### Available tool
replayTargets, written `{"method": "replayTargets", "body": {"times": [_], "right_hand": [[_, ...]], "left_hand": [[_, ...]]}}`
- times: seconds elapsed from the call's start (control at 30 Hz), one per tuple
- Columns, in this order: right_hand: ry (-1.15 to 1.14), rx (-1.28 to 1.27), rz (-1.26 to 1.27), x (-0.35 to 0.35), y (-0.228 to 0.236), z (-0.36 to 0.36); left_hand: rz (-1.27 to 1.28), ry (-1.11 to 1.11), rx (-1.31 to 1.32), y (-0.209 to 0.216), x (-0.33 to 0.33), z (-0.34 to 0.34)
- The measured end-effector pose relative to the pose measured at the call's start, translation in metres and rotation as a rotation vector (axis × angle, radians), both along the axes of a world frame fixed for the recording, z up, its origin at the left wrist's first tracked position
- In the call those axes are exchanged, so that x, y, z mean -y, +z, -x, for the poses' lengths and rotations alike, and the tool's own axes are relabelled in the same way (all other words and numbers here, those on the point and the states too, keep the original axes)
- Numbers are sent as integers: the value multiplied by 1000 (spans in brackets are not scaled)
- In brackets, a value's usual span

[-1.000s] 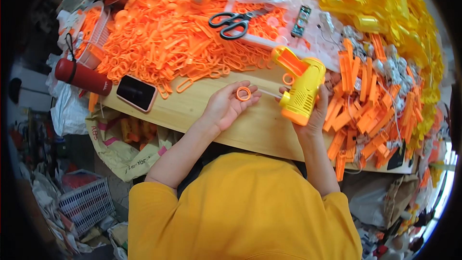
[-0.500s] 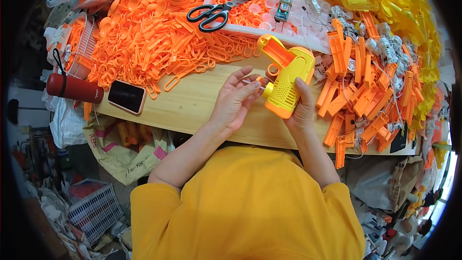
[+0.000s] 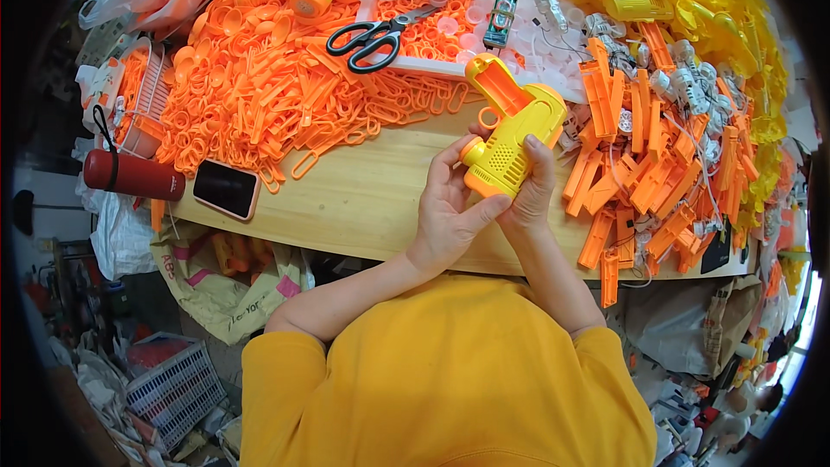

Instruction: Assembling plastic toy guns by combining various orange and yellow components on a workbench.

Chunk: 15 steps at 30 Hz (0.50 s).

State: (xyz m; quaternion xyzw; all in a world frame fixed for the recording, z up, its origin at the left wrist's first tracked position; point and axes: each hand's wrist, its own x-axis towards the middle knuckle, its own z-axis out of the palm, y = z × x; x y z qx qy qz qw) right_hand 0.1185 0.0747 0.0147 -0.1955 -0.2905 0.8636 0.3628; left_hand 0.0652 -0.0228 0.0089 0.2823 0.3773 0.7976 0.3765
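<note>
Above the table's near edge, both hands hold a yellow and orange plastic toy body (image 3: 523, 132). It has a slotted vent, a round yellow knob on its left side and an orange-lined flap swung out at the upper left. My left hand (image 3: 450, 214) closes around the lower left part by the knob, thumb across the bottom end. My right hand (image 3: 529, 188) grips the lower right side, thumb on top. Fingers behind the toy are hidden. A small orange ring (image 3: 489, 117) shows beside the knob.
Orange plastic parts (image 3: 285, 78) are heaped at the left, with black-handled scissors (image 3: 373, 39) on them. Orange strips with wired white motors (image 3: 657, 147) pile up at the right, below yellow shells (image 3: 718, 26). A phone (image 3: 226, 189) and red flask (image 3: 134, 175) lie at the left edge.
My left hand, earlier pinching a thin white piece near the knob, has moved round the toy's lower end. The white piece is out of sight. The toy has tilted slightly.
</note>
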Motion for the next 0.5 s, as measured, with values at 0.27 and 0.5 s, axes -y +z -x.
{"method": "replayTargets", "body": {"times": [0.27,0.5], "right_hand": [[9,-74,-95,-13,13,13],[-110,-105,-139,-35,39,47]], "left_hand": [[-58,121,-215,-3,-17,4],[-44,174,-517,20,-46,46]]}}
